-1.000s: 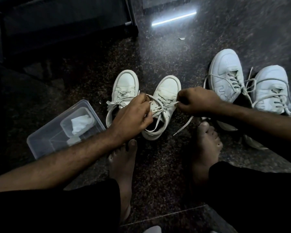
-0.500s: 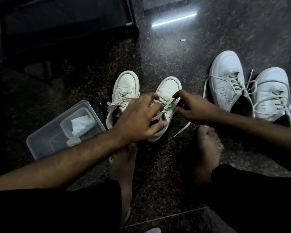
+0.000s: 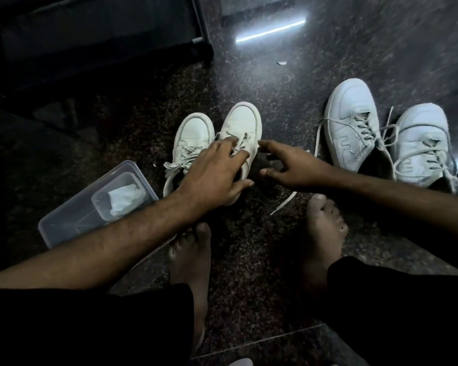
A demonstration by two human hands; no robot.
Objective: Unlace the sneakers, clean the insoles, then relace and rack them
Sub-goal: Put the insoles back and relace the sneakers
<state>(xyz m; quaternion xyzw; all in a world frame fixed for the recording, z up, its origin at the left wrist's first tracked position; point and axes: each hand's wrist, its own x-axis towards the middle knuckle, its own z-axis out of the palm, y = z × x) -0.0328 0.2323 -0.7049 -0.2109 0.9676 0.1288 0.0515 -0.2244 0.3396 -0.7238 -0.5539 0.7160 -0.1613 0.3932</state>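
Left hand (image 3: 217, 167) lies spread over the laces of the sneaker (image 3: 242, 128), gripping nothing that shows. Left of that sneaker: its mate (image 3: 193, 133), still laced, then a plastic box (image 3: 64, 223) holding a wipe (image 3: 123, 198). Right hand (image 3: 291, 165), just right, fingers apart, empty. Farther right, a second pair (image 3: 349, 120), laces loosened. Judgement: unlacing unfinished; insoles, relacing, racking outstanding.

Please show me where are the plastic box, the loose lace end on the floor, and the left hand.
Plastic box (image 3: 64, 223), head view: on its near bare wall.
Lace end (image 3: 283, 206), head view: middle of the flat white strip.
Left hand (image 3: 212, 173), head view: back of the hand.
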